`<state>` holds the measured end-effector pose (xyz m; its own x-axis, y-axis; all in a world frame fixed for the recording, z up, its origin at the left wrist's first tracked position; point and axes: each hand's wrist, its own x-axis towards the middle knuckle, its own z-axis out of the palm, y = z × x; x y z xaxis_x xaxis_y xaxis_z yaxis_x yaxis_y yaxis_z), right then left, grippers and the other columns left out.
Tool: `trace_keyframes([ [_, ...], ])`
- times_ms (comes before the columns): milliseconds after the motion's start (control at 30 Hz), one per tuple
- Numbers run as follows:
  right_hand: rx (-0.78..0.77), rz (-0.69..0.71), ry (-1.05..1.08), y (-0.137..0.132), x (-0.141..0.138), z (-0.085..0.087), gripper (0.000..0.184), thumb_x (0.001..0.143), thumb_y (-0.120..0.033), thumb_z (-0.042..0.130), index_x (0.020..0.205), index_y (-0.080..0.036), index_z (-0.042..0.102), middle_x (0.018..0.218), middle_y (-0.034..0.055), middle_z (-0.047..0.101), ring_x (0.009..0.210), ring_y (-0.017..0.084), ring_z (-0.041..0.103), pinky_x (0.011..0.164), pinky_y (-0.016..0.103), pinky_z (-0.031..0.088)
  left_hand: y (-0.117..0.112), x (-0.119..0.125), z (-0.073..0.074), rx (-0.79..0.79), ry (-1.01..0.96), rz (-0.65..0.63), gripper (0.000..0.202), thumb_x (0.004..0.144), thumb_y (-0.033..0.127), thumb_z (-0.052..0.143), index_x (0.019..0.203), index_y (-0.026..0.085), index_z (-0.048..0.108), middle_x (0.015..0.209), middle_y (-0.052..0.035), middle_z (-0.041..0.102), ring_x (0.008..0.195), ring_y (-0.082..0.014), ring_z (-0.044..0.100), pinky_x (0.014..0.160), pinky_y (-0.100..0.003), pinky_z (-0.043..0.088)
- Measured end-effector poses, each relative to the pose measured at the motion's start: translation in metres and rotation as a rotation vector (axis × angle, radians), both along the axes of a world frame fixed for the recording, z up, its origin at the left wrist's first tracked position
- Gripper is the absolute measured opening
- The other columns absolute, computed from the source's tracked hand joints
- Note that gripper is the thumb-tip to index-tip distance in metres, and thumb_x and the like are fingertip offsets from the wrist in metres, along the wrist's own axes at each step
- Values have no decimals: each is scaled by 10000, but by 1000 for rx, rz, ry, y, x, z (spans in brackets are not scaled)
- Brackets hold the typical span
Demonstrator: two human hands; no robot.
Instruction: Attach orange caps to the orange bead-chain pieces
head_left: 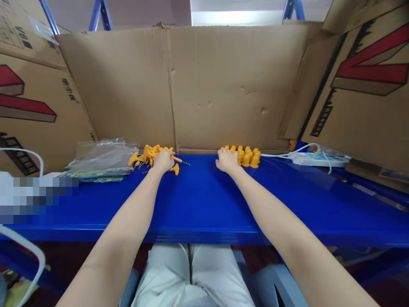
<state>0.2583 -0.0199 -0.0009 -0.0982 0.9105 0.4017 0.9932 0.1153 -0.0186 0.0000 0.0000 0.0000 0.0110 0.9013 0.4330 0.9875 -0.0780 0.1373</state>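
My left hand [164, 160] rests on a loose pile of orange T-handled corkscrews [150, 152] with thin dark metal spirals. Its fingers curl down among them, and exactly what they grip is partly hidden. One orange handle [175, 169] lies just to the right of that hand. On the other side, my right hand [227, 160] is over the left end of a group of orange caps [249, 157] standing upright close together. Its thumb stays apart from the fingers, whose tips are partly hidden, and nothing shows in its grasp.
Clear plastic bags [105, 157] are stacked at the left, on colourful printed sheets [102, 175]. A cardboard wall [236, 85] closes off the back of the blue table [198, 200], with boxes at both sides. Behind the caps, a white cable [276, 155] runs to a power strip [316, 159].
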Motion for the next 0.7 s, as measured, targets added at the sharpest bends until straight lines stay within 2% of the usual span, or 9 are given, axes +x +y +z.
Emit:
trace_keyframes([
  [133, 3, -17, -18, -2, -2, 1, 349, 851, -158, 420, 1157, -101, 577, 1270, 205, 561, 1175, 339, 509, 985, 525, 300, -3, 1, 4, 114, -8, 35, 395, 834, 208, 402, 1102, 215, 694, 1122, -104, 617, 1092, -246, 547, 948, -359, 424],
  [233, 10, -21, -22, -3, -2, 2, 346, 842, -151, 416, 1141, -101, 583, 1246, 207, 583, 1145, 342, 528, 961, 523, 309, -6, 3, 6, 149, 2, 58, 381, 841, 211, 397, 1076, 223, 698, 1140, -107, 588, 1116, -260, 524, 945, -382, 417],
  [367, 51, -37, -9, -4, -4, 4, 340, 832, -141, 416, 1122, -121, 593, 1189, 216, 619, 1117, 355, 545, 946, 545, 293, -9, 7, 5, 52, 11, 73, 357, 810, 228, 481, 1103, 240, 684, 1215, -118, 580, 1185, -318, 489, 973, -463, 386],
  [500, 66, -82, -5, -5, -6, 6, 354, 821, -112, 406, 1117, -91, 598, 1103, 237, 652, 1115, 361, 554, 983, 570, 231, -10, 10, 1, -80, 54, 76, 457, 764, 222, 570, 1219, 228, 617, 1282, -152, 559, 1210, -373, 473, 969, -519, 369],
  [567, 55, -88, -20, -6, -7, 7, 358, 807, -107, 419, 1117, -76, 595, 1095, 241, 656, 1117, 363, 555, 1002, 574, 199, -10, 10, 0, -70, 61, 68, 422, 781, 213, 555, 1197, 225, 623, 1263, -154, 568, 1207, -365, 477, 958, -504, 373],
  [700, 42, -39, -60, -5, -11, 7, 336, 822, -112, 417, 1111, -82, 586, 1050, 219, 681, 1095, 337, 575, 1023, 554, 176, -11, 13, 3, 50, 67, 46, 328, 828, 186, 474, 1095, 223, 661, 1169, -135, 595, 1168, -328, 507, 944, -467, 374],
])
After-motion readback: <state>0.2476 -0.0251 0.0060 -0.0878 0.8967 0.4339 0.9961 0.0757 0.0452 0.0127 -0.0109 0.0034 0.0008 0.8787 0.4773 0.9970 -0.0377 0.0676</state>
